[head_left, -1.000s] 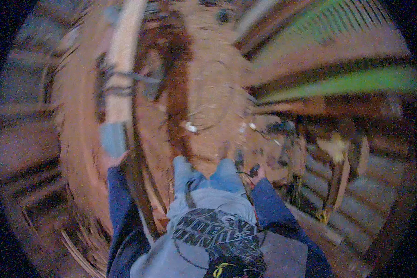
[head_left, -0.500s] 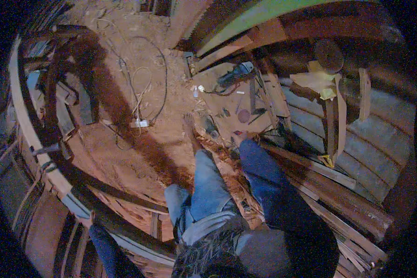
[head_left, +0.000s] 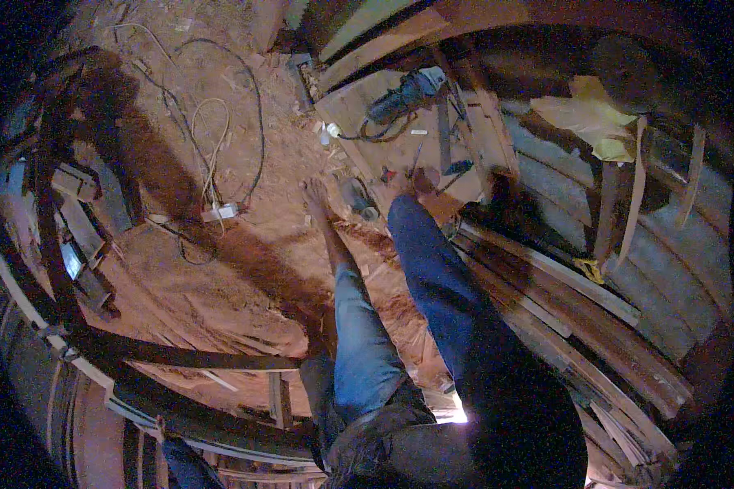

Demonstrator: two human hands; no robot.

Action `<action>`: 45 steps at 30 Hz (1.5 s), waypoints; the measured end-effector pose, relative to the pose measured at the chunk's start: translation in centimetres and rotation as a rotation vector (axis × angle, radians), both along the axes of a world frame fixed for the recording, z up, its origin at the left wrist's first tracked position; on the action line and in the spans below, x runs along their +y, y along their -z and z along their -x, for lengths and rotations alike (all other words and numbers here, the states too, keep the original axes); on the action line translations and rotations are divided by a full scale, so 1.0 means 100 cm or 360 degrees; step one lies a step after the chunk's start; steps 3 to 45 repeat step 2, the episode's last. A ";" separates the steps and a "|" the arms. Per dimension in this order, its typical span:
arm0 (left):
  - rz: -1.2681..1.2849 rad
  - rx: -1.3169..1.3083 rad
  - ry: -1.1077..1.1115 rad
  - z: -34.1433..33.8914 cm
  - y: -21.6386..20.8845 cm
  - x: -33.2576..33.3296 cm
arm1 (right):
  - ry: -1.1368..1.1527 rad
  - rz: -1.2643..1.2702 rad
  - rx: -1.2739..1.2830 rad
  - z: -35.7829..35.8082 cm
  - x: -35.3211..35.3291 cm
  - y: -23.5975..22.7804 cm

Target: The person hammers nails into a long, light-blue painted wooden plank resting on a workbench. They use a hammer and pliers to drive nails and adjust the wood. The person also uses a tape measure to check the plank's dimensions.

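My left hand (head_left: 160,428), in a dark blue sleeve at the lower left, is closed around the edge of a long wooden beam (head_left: 98,373). My right arm, also in a dark sleeve, stretches forward to a low wooden board (head_left: 359,104). At its end my right hand (head_left: 408,186) is small and dim, and its fingers cannot be made out. Beside that hand are a small red object (head_left: 391,174) and a reddish round disc (head_left: 426,179). On the same board lies a dark corded power tool (head_left: 404,96).
A bare foot (head_left: 313,194) below jeans rests on the dirt floor. Beyond it lie a white power strip (head_left: 218,213) and looped cables (head_left: 261,122). Stacked planks (head_left: 546,285) run along the right, beside a corrugated metal sheet (head_left: 563,187). A timber frame (head_left: 212,357) crosses the left.
The view has shifted, with the floor and board sliding left and up. My right hand has come nearer the round disc. My left hand stays at the same beam.
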State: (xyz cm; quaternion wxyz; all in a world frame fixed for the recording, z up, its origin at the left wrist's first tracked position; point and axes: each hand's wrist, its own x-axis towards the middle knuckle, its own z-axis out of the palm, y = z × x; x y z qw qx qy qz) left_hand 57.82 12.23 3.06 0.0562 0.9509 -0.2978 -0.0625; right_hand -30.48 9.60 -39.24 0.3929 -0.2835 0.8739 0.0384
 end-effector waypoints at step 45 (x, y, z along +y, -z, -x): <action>-0.0034 -0.0071 0.0029 0.009 0.001 -0.006 | -0.0252 -0.0165 0.0190 0.013 -0.015 0.026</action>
